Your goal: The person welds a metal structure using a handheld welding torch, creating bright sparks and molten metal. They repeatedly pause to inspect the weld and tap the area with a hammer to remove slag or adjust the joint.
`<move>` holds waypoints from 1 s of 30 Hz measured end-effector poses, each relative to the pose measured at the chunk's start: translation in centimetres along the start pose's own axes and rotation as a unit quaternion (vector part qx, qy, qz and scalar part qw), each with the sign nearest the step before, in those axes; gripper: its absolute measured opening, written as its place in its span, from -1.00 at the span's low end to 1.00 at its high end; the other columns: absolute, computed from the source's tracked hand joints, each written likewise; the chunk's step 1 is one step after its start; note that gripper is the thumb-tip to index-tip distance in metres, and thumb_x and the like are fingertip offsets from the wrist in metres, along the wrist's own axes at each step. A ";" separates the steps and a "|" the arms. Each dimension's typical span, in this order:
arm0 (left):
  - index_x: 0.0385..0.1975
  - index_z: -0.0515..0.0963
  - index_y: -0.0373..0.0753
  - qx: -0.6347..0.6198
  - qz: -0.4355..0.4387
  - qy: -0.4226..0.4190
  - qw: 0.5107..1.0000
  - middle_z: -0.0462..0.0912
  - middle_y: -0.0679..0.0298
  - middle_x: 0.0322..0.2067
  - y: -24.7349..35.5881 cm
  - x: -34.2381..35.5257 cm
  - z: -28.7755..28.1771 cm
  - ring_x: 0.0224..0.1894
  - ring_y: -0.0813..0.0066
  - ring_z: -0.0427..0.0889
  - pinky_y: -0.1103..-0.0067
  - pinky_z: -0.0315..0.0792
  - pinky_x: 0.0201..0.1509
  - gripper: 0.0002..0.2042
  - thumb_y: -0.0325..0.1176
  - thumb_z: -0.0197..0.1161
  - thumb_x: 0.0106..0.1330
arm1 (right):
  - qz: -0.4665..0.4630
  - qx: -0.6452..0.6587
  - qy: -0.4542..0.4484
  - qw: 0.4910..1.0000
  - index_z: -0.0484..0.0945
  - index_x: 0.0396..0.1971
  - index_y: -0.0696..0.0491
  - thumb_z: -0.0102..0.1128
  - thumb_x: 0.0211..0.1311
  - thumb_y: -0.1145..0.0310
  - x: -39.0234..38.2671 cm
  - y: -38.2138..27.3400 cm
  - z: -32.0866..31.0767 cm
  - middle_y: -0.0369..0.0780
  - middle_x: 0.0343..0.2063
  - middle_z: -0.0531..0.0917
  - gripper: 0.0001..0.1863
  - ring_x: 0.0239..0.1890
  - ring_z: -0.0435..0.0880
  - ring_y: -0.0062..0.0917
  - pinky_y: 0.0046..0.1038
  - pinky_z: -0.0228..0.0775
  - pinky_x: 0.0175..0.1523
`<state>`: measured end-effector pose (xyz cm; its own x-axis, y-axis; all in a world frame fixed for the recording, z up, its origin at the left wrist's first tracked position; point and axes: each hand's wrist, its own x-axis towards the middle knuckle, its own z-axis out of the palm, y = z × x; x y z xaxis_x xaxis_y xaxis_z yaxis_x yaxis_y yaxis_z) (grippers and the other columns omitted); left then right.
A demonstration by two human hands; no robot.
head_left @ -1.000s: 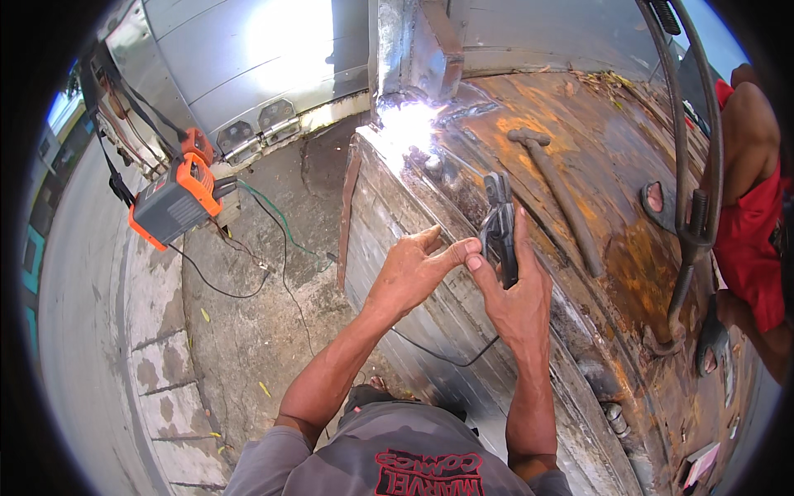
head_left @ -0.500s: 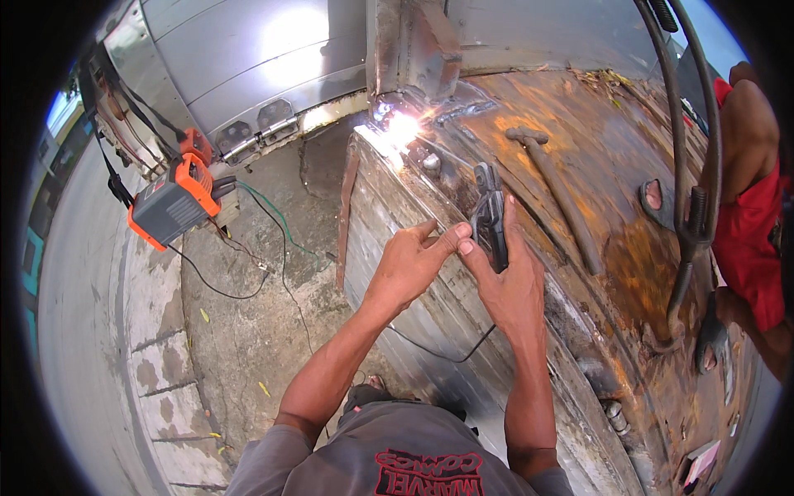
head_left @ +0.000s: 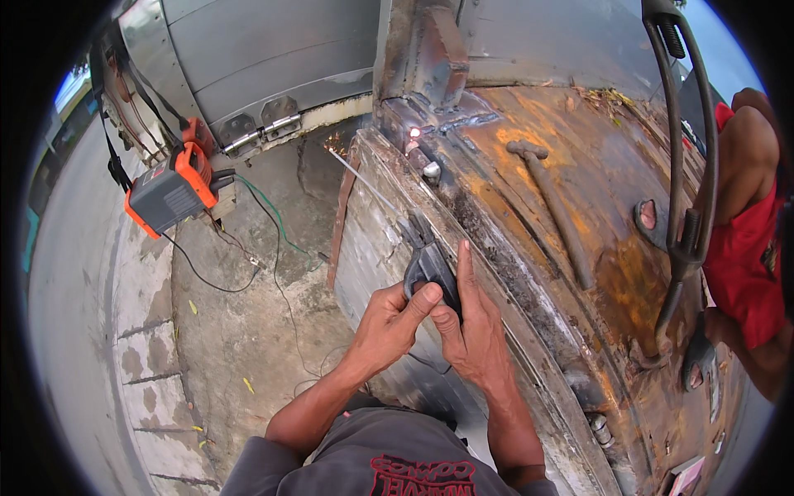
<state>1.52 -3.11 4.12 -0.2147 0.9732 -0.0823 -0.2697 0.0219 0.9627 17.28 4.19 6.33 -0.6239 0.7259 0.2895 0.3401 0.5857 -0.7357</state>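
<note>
Left hand: the person's left hand (head_left: pixel 385 326) is closed on the electrode holder (head_left: pixel 432 269), thumb pressed on its near side.
Right hand: the right hand (head_left: pixel 481 339) grips the holder's rear end, thumb just below the left thumb, index finger straight along its right side. How far the other fingers wrap underneath appears hidden.
Electrode holder: black, in front of the torso, over the edge of the weathered side panel (head_left: pixel 372 223).
Welding rod: the thin rod (head_left: pixel 364 179) runs from the holder's head up and left; small sparks surround its tip, apart from the joint.
Weld spot: a red-hot spot (head_left: pixel 415 132) glows near the foot of the upright steel post (head_left: pixel 442 62).
Deck: a hammer (head_left: pixel 556 211) lies on the rusty steel deck (head_left: pixel 633 256).
Welding machine: orange-and-grey unit (head_left: pixel 172 192) at left, cables attached.
Co-worker: a person in red shorts (head_left: pixel 748 256) at far right, beside a large turnbuckle (head_left: pixel 685 248).
</note>
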 end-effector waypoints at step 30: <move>0.19 0.66 -0.35 0.052 -0.020 0.007 0.998 0.88 0.16 -0.08 -6.5 -6.6 -13.6 -0.63 0.86 0.40 0.69 0.28 -0.58 -0.58 -0.11 0.32 0.60 | 0.036 -0.484 0.017 0.874 0.10 0.67 -0.42 0.07 0.61 0.38 12.2 -0.2 -2.8 0.09 -0.12 0.64 -0.25 -0.29 0.76 0.09 0.09 0.63 -0.18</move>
<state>-8.09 -12.80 -5.06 -0.2192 0.9676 -0.1250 -0.1788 0.0861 0.9801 11.54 13.94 11.73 -0.5604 0.7744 0.2937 0.8241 0.5568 0.1041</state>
